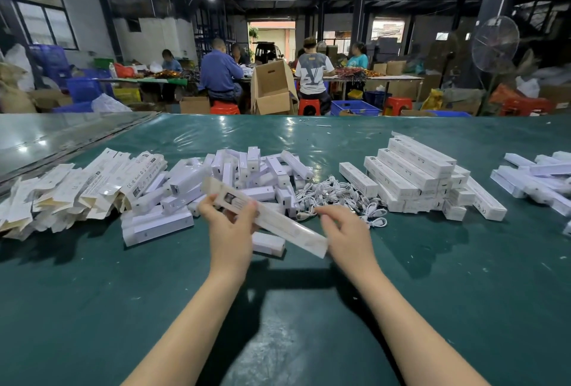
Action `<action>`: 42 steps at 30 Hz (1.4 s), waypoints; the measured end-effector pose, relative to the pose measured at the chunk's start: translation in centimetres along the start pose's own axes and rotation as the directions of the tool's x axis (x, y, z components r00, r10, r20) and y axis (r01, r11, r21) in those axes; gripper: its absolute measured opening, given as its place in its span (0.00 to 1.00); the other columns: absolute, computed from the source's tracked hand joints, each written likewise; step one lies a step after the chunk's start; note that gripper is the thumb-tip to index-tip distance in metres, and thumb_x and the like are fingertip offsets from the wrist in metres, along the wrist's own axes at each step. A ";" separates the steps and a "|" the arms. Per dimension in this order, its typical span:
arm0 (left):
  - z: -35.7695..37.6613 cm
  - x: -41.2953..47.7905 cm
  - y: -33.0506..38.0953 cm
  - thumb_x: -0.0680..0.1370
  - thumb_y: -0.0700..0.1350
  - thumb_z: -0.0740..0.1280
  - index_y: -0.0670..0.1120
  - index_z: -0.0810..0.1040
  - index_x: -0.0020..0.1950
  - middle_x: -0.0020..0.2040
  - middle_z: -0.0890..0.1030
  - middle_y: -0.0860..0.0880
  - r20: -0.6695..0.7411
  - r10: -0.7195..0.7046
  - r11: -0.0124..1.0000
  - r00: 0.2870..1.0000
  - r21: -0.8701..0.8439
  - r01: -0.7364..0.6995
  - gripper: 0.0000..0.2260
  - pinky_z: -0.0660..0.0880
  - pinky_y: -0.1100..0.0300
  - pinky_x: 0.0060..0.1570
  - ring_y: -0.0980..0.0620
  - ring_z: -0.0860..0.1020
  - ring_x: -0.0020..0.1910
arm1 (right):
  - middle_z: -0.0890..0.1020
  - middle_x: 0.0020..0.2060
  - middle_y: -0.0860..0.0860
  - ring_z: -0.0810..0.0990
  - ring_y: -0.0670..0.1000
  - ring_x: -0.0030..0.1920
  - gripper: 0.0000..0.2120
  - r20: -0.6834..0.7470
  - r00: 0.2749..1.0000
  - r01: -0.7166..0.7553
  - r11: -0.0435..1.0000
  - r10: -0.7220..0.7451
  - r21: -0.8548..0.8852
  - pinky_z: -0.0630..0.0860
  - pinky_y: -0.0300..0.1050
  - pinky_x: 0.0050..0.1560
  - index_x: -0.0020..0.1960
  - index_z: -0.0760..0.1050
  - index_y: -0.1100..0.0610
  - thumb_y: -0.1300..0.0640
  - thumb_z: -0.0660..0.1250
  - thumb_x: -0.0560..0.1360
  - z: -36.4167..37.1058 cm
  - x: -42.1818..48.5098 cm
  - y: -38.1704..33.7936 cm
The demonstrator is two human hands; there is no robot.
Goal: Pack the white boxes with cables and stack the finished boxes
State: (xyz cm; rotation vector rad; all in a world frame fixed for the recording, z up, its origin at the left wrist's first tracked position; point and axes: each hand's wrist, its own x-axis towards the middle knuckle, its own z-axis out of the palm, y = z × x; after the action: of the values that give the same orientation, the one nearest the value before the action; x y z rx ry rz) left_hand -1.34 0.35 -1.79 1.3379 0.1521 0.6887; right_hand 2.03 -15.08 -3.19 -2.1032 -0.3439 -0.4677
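Head view: left hand (230, 225) grips flat white box (278, 218) near its upper end, box slanting above green tabletop (432, 262). Right hand (346, 231), fingers curled, at box's lower end; blurred, cannot tell whether gripping. Heap of white cables (333, 194) just behind; stacked boxes (414, 175) right of cables.

Two bare arms come in from 6 o'clock. The left arm (191, 317) points toward 1 o'clock and the right arm (408, 317) toward 11 o'clock, so the hands nearly meet in the middle. The left hand (230, 225) is raised, back to the camera, with its fingers and thumb curled round a flat white box (268, 215). The right hand (346, 231) sits at 3 o'clock from the left one, fingers bent, its thumb side against the low end of the box. It is blurry, so its grip is unclear.
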 end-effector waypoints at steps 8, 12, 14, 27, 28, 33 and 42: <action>-2.3 1.7 1.2 0.76 0.40 0.65 0.52 0.56 0.61 0.47 0.79 0.48 -0.042 0.079 0.996 0.996 -0.046 -0.081 0.21 0.76 0.62 0.47 0.56 0.77 0.44 | 0.71 0.64 0.54 0.65 0.57 0.64 0.19 0.024 0.948 -0.219 0.703 0.318 -0.677 0.64 0.50 0.59 0.63 0.66 0.58 0.67 0.53 0.73 -2.4 1.2 4.3; -2.8 1.9 1.8 0.77 0.41 0.65 0.62 0.61 0.58 0.45 0.81 0.49 0.018 0.155 0.987 0.988 -0.041 -0.155 0.20 0.76 0.63 0.42 0.59 0.80 0.41 | 0.78 0.54 0.58 0.73 0.59 0.55 0.13 -0.011 0.970 -0.193 0.742 0.243 -0.642 0.67 0.46 0.46 0.52 0.76 0.60 0.68 0.56 0.73 -2.7 1.3 4.1; -2.9 1.7 2.3 0.76 0.42 0.66 0.65 0.62 0.56 0.43 0.81 0.51 0.092 0.192 0.981 0.977 -0.038 -0.189 0.21 0.79 0.58 0.41 0.53 0.82 0.40 | 0.79 0.52 0.56 0.76 0.59 0.53 0.11 0.015 0.975 -0.171 0.788 0.222 -0.592 0.69 0.46 0.45 0.51 0.78 0.57 0.64 0.59 0.75 -2.6 1.2 3.8; -2.9 0.6 4.3 0.74 0.47 0.68 0.68 0.58 0.54 0.39 0.81 0.46 0.631 0.140 0.718 0.763 0.465 -0.517 0.23 0.75 0.48 0.39 0.42 0.78 0.35 | 0.74 0.29 0.56 0.75 0.47 0.22 0.16 -0.004 0.974 -0.176 0.775 0.225 0.608 0.74 0.39 0.26 0.41 0.67 0.55 0.73 0.69 0.69 -2.3 0.8 -0.8; -3.0 0.6 4.1 0.74 0.47 0.68 0.68 0.59 0.54 0.40 0.81 0.43 0.674 0.031 0.706 0.738 0.508 -0.494 0.22 0.76 0.47 0.42 0.42 0.79 0.37 | 0.74 0.29 0.56 0.75 0.46 0.22 0.17 -0.017 0.977 -0.150 0.739 0.214 0.657 0.75 0.38 0.26 0.43 0.66 0.54 0.73 0.68 0.69 -2.2 0.7 -1.3; -2.3 -0.3 3.1 0.74 0.43 0.68 0.60 0.64 0.55 0.48 0.81 0.40 0.735 -0.367 0.779 0.570 0.578 -0.244 0.18 0.77 0.53 0.42 0.47 0.80 0.36 | 0.77 0.23 0.47 0.77 0.47 0.22 0.14 -0.111 0.987 -0.008 0.726 0.116 0.688 0.77 0.39 0.27 0.43 0.71 0.55 0.72 0.68 0.69 -0.7 -0.3 -3.4; -2.7 0.0 3.5 0.76 0.41 0.66 0.54 0.66 0.56 0.45 0.83 0.46 0.703 -0.336 0.894 0.627 0.448 -0.023 0.14 0.72 0.63 0.32 0.50 0.80 0.36 | 0.72 0.23 0.44 0.67 0.46 0.27 0.14 -0.090 0.994 -0.004 0.864 0.057 0.504 0.66 0.40 0.33 0.34 0.72 0.50 0.67 0.70 0.69 0.6 -1.0 -2.2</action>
State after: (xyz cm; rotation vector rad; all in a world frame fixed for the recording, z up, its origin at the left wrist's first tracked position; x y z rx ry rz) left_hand -3.96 2.84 0.72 1.9106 -0.2969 -0.1466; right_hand 0.32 -13.45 -2.33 -1.5651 -0.3313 -0.4112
